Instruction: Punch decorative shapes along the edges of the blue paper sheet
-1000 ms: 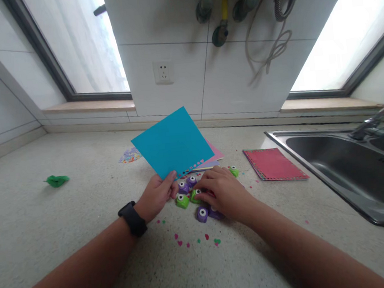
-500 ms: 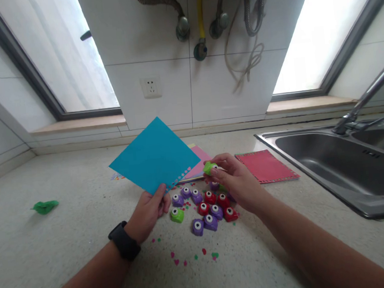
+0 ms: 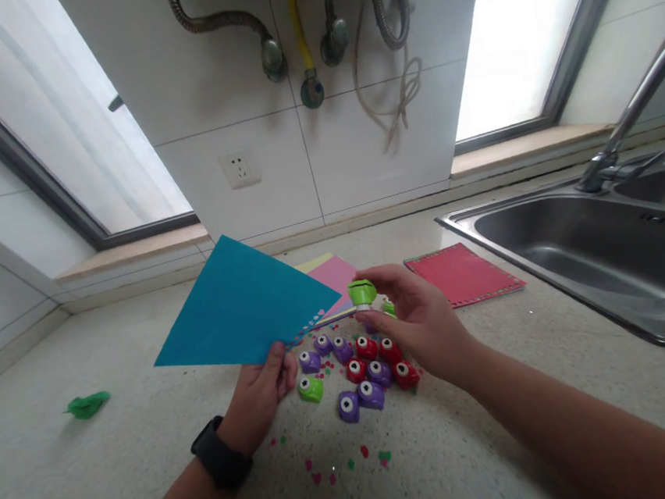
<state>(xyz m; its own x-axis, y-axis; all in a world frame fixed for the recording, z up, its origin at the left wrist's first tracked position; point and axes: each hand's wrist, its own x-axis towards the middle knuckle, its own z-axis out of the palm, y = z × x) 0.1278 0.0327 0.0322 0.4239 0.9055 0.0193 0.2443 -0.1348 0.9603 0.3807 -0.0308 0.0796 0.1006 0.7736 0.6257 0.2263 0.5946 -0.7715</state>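
Left hand [image 3: 262, 393] pinching the lower edge of a blue paper sheet [image 3: 238, 309] with heart cut-outs along its border, raised above the speckled table [image 3: 95, 476]; right hand [image 3: 421, 319] with fingers closed around a small green punch [image 3: 362, 293], held just beside the sheet's right corner, over a cluster of purple, red and green punches [image 3: 361, 372], with paper confetti [image 3: 347, 464] scattered in front and a red sheet [image 3: 464, 274] lying near the sink [image 3: 572, 238]
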